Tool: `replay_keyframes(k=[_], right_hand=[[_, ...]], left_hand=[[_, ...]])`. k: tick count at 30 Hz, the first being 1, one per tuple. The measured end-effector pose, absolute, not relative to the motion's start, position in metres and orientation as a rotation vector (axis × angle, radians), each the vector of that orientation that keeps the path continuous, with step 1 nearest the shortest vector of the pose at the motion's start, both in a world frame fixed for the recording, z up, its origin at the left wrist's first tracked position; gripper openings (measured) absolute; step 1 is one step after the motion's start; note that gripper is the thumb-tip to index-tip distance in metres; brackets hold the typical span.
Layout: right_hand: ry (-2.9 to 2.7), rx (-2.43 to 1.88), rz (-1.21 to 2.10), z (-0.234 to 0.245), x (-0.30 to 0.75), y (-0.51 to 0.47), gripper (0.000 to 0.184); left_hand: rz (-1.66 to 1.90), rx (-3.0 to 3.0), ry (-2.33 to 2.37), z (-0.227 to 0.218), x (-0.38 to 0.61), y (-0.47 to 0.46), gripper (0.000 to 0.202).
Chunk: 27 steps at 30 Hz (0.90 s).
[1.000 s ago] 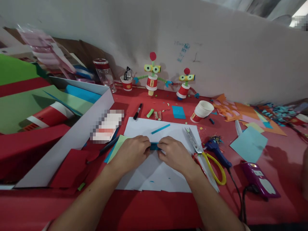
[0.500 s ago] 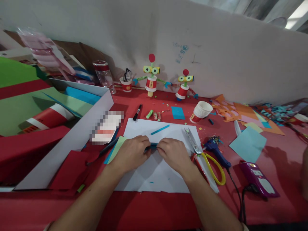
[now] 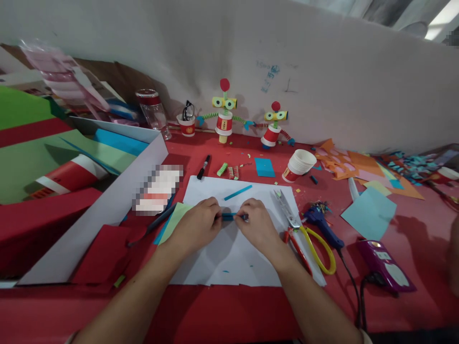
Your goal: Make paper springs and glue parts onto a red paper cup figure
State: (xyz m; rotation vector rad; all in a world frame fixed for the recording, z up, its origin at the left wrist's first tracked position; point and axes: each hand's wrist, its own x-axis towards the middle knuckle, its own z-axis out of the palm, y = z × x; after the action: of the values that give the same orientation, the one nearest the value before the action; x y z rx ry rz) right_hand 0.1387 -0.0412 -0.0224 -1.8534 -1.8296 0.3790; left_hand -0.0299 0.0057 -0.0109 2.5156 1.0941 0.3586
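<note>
Between my two hands a narrow blue paper strip (image 3: 228,217) is stretched sideways over the white paper sheet (image 3: 229,263). My left hand (image 3: 202,220) pinches its left end, and my right hand (image 3: 254,220) pinches its right end; both are closed, with the fingertips partly hidden. A second blue strip (image 3: 238,192) lies flat on the sheet just beyond them. To the right of my right hand rest scissors (image 3: 287,210) with yellow and red handles, blades apart. Green and blue paper (image 3: 172,222) sticks out by my left wrist.
A glue gun (image 3: 321,222) and its purple box (image 3: 385,267) are at right, joined by cables. Stacked paper cups (image 3: 299,166), a black marker (image 3: 203,167) and two paper-cup figures (image 3: 224,122) stand or lie farther back. A white box (image 3: 103,205) of coloured paper fills the left.
The blue strip between my hands now looks flatter and straighter, and more of it shows. My hands have shifted only slightly. The rest of the table is the same.
</note>
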Motion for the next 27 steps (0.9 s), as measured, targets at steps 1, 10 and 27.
replay_keyframes(k=[1,10,27], right_hand=[[-1.822,-1.853,0.382,-0.023,0.139,-0.040,0.009],[-1.798,-1.838,0.435,-0.025,0.141,-0.038,0.010],[-1.902,-1.803,0.526,-0.022,0.148,-0.038,0.024]], left_hand=[[0.373,2.502,1.077,-0.012,-0.030,0.006,0.018],[0.460,2.355,1.145,-0.017,-0.030,0.008,0.018],[0.619,2.013,1.264,-0.026,-0.036,0.013,0.016]])
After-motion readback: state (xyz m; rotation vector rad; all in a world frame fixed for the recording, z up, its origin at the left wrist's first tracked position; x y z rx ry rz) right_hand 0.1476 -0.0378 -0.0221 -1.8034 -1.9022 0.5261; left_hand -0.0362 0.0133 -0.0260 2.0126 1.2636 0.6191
